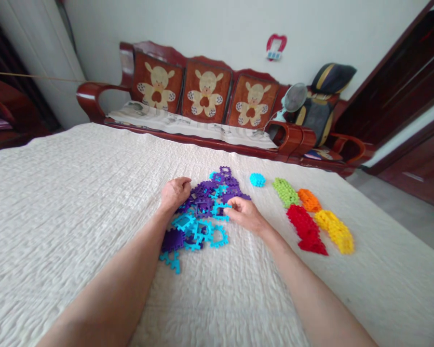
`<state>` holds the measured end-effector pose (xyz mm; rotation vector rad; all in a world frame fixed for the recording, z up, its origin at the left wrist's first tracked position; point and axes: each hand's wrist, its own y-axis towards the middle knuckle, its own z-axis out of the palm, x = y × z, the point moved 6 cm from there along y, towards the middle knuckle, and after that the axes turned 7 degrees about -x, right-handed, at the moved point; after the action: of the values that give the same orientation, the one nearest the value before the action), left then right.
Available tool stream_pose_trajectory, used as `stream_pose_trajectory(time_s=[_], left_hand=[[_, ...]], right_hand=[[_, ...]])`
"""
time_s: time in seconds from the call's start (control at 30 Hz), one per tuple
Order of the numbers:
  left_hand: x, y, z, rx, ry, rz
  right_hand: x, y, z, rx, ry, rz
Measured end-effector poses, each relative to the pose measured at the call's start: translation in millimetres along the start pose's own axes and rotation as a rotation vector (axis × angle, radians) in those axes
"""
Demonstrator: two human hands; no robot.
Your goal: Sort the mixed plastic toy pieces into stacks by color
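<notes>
A loose heap of purple and light blue notched plastic building pieces lies in front of me; some are solid plates, others open frames. At the heap's right side, my right hand pinches the edge of a light blue square frame piece between thumb and fingers. My left hand rests against the heap's left edge with its fingers curled in. Whatever those fingers hold, if anything, is hidden from view.
Sorted piles stand on the white quilted cover: a light blue stack, green, orange, red and yellow. Beyond the cover's far edge is a wooden sofa with bear cushions, and a small fan.
</notes>
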<state>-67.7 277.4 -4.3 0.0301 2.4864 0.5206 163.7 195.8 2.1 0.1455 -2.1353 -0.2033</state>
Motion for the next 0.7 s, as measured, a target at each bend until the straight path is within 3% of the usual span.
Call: stream_pose_trajectory(time_s=[0.1, 0.17, 0.23, 0.43, 0.57, 0.7], left_hand=[[-2, 1, 1, -0.01, -0.039, 0.029], [-5, 0, 3, -0.003, -0.125, 0.046], [-9, -1, 8, 0.027, -0.265, 0.032], [-11, 0, 20, 0.054, -0.62, -0.046], [1, 3, 23, -0.025, -0.6, -0.097], [3, 4, 23, -0.042, -0.537, -0.081]], right_hand=[[-15, 7, -19, -0.147, 0.149, 0.05], [-22, 8, -31, -0.293, 0.114, -0.012], [-22, 8, -34, -0.357, 0.027, -0.13], [-3, -1, -23, -0.21, -0.228, -0.474], [5, -7, -17, -0.14, -0.306, -0.503], [8, -11, -13, -0.268, -0.419, -0.43]])
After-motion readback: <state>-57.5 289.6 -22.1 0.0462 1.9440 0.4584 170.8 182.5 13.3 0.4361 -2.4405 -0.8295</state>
